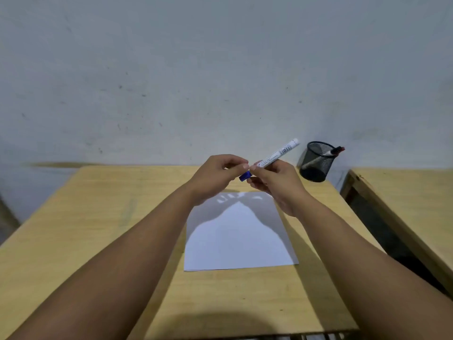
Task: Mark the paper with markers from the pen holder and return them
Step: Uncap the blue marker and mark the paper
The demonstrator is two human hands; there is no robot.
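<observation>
My right hand point(277, 182) grips a white marker point(279, 153) by its barrel, the back end pointing up and to the right. My left hand point(218, 175) pinches the marker's blue cap point(245, 176) at the lower end. Both hands hover above the far edge of a blank white sheet of paper point(239, 241) lying on the wooden table point(98, 229). A black mesh pen holder point(316, 161) stands at the table's far right corner with a red-capped marker point(337, 150) sticking out of it.
A grey wall rises right behind the table. A second wooden table point(416, 204) stands to the right, across a dark gap. My forearms stretch over the near half of the table.
</observation>
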